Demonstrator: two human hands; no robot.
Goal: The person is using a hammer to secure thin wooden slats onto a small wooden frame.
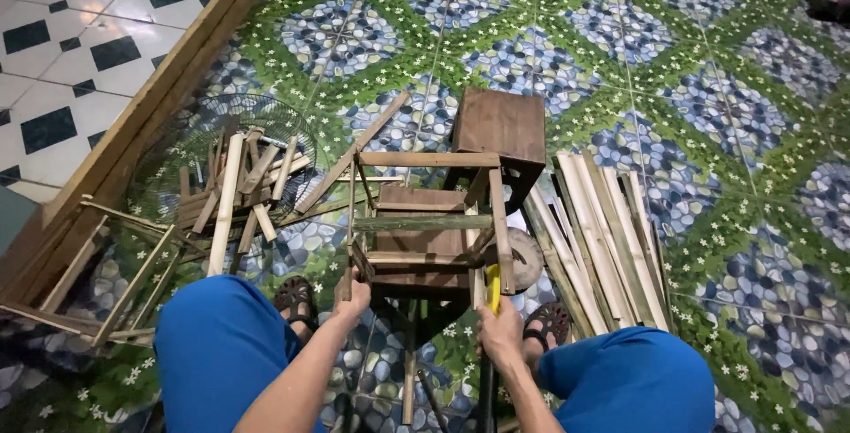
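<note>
The left hand (351, 296) is closed around the near-left corner post of a bamboo frame (425, 220). The right hand (500, 331) is clamped on a yellow-handled tool (492, 287) set against the frame's near-right post. The frame rests over a dark wooden block (421, 247) on the tiled floor (708, 88), between the knees. Risk: the tool may slip off the narrow post toward the sandalled right foot (547, 322). Loose bamboo slats (598, 238) at right may roll underfoot.
</note>
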